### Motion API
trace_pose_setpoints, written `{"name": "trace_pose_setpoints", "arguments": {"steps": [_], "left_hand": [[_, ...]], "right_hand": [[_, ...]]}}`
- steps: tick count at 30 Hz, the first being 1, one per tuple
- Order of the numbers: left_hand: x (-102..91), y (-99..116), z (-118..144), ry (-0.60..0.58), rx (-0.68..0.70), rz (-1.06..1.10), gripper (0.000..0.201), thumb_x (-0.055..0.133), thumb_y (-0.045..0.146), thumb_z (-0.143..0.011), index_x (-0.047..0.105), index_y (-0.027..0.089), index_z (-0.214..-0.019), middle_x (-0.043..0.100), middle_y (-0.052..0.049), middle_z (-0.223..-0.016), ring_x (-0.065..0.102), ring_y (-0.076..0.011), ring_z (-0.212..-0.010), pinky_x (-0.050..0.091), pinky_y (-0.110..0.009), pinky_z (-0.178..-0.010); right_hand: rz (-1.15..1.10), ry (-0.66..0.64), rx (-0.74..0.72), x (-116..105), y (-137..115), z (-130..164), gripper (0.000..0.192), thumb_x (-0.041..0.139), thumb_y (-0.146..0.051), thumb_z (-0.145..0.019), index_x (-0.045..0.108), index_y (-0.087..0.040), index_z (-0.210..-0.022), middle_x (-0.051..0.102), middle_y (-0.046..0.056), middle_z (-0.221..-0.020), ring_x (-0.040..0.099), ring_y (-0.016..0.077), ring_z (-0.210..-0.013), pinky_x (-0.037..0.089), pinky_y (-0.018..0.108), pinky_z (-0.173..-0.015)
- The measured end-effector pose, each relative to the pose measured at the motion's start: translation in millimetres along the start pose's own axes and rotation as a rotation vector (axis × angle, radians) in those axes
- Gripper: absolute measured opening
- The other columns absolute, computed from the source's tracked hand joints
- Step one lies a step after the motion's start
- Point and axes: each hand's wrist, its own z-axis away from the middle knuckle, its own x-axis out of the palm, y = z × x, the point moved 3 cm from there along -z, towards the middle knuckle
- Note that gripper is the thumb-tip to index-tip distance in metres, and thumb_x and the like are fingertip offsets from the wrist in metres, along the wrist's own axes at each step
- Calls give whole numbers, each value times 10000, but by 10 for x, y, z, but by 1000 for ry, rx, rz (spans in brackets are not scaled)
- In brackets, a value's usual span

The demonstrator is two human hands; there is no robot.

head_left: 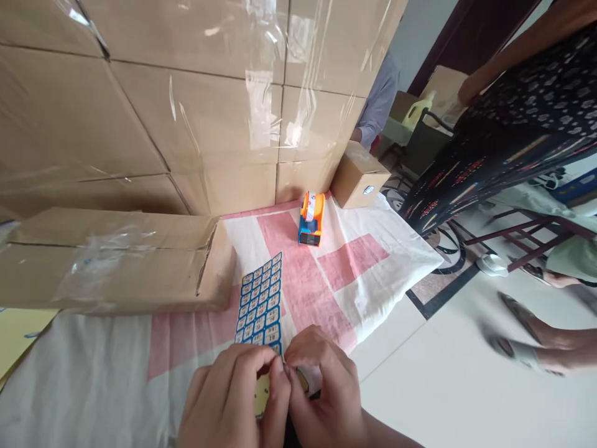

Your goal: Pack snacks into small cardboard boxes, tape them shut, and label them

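Our left hand point(233, 398) and right hand point(326, 392) meet at the bottom of the view, fingers curled in and thumbs pressed close together, both pinching the near end of one sticker sheet point(260, 302). Neither hand is spread; each is closed narrowly on the sheet's edge, and a yellowish backing shows between our fingers. We cannot tell whether a single sticker is being lifted.

The sheet is blue with rows of small white labels, and it runs away from us across one white and pink cloth point(354, 280) that covers the surface. We count one sheet only.

Just left of the sheet lies one long carton point(107, 261), flat on its side, its end flap near the sheet's far corner. Beyond the sheet, well apart from our hands, stands one orange and blue tape dispenser point(311, 218) on the cloth. Near it, to the right, sits one small box point(359, 177) at the cloth's far corner. Behind all this rises a wall of stacked cartons point(186, 93) wrapped in clear film; we cannot count them exactly.

To the right, off the cloth, one person in a dark patterned dress point(513, 124) stands on the tiled floor point(420, 386), with sandalled feet blurred nearby.
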Motion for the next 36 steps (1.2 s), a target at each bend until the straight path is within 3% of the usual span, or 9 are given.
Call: {"name": "trace_pose_setpoints", "arguments": {"steps": [5, 10, 15, 19, 22, 27, 32, 34, 36], "left_hand": [[36, 122, 13, -79, -105, 19, 57, 492, 213, -995, 544, 233, -1006, 687, 0, -859, 674, -163, -741, 453, -308, -678], [-35, 210, 34, -76, -174, -22, 43, 494, 215, -1009, 533, 232, -1001, 672, -12, -869, 656, -184, -750, 466, -319, -680], [-92, 221, 104, -65, -334, 48, 106, 474, 279, -1029, 564, 232, -999, 704, -29, -908, 675, -190, -767, 503, -315, -661], [-103, 208, 142, -59, -500, 183, 186, 459, 342, -1028, 597, 228, -976, 718, -41, -887, 688, -192, -769, 535, -297, -638], [-111, 233, 137, 13, -613, 289, 219, 451, 371, -1024, 603, 229, -957, 721, -50, -906, 690, -197, -814, 549, -292, -671], [-157, 208, 152, 149, -785, 419, 235, 472, 405, -1004, 593, 229, -905, 729, -50, -959, 677, -187, -827, 541, -282, -706], [-267, 64, 161, 230, -864, 441, 185, 558, 359, -938, 610, 226, -820, 672, -17, -787, 627, -169, -736, 475, -254, -607], [-289, 4, 154, 259, -884, 445, 168, 585, 350, -920, 625, 226, -813, 647, -5, -732, 619, -167, -720, 469, -254, -605], [-278, -60, 151, 285, -897, 475, 144, 610, 350, -911, 625, 228, -836, 645, 5, -724, 611, -163, -726, 476, -257, -635]], "right_hand": [[58, -52, 190, -35, 14, 161, 88, 584, -151, -923, 570, -232, -954, 671, -16, -738, 635, 114, -609, 510, 213, -572], [118, -7, 257, -74, 45, 275, 88, 544, -178, -954, 506, -234, -1010, 592, -48, -695, 577, 99, -562, 438, 188, -501], [-25, 1, 289, -78, 51, 284, 32, 491, -213, -1009, 470, -231, -995, 505, -68, -661, 489, 94, -548, 380, 203, -504], [-136, 26, 316, -70, 81, 354, 27, 480, -254, -1042, 477, -235, -1022, 532, -53, -700, 510, 105, -585, 417, 221, -549], [-189, 43, 309, -86, 148, 366, 31, 502, -270, -1048, 490, -244, -1060, 581, -34, -765, 577, 113, -630, 468, 230, -588], [-225, 23, 149, -180, 223, -84, 215, 573, -263, -1013, 554, -254, -1227, 686, 83, -1160, 715, 183, -1005, 585, 330, -833], [-157, 92, -99, -148, 355, -909, 204, 547, -310, -1004, 727, -273, -1094, 748, 58, -1089, 705, 201, -1001, 573, 357, -840], [-142, 99, -30, -36, 540, -1131, 246, 506, -317, -1006, 736, -244, -1055, 755, 74, -1102, 695, 209, -1039, 557, 364, -876], [-94, 2, 141, 117, 782, -1222, 262, 483, -258, -979, 721, -197, -1071, 751, 100, -1128, 693, 214, -1056, 543, 358, -900]]}}
